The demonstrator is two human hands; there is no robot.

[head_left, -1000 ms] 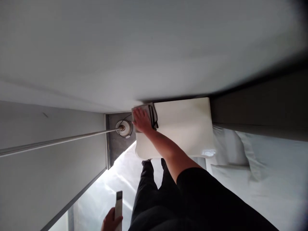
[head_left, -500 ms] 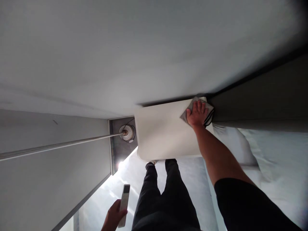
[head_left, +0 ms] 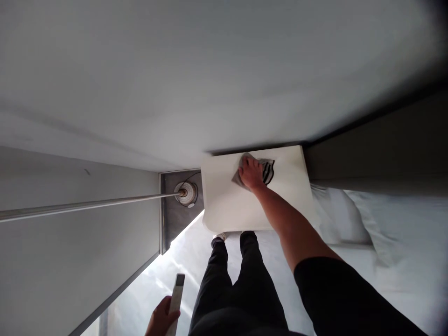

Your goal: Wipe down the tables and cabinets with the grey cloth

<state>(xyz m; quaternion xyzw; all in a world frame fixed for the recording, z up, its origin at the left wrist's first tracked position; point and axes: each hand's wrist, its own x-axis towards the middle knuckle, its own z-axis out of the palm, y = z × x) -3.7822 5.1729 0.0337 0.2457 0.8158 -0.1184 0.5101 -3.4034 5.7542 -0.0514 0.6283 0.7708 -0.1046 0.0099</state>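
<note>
My right hand (head_left: 251,173) presses down on a grey cloth (head_left: 238,178) with black stripes at one end, its fingers curled over it. Beneath the cloth is the cream top of a small bedside table (head_left: 227,205), near the wall side. My left hand (head_left: 163,318) is low in the view, away from the table. It grips a slim, pale remote control (head_left: 176,298) with a dark panel at its upper end; the lower end runs out of view.
A floor lamp's round base (head_left: 186,193) with a cord stands left of the table, and its long pole (head_left: 105,203) reaches left. White bedding (head_left: 350,219) and a dark headboard (head_left: 378,144) are on the right. My legs (head_left: 234,289) stand before the table, with the wall (head_left: 175,84) behind it.
My right hand has slid the cloth left across the tabletop from its far right corner, and its fingers have curled. The left hand, still holding the remote control, has shifted slightly down and left.
</note>
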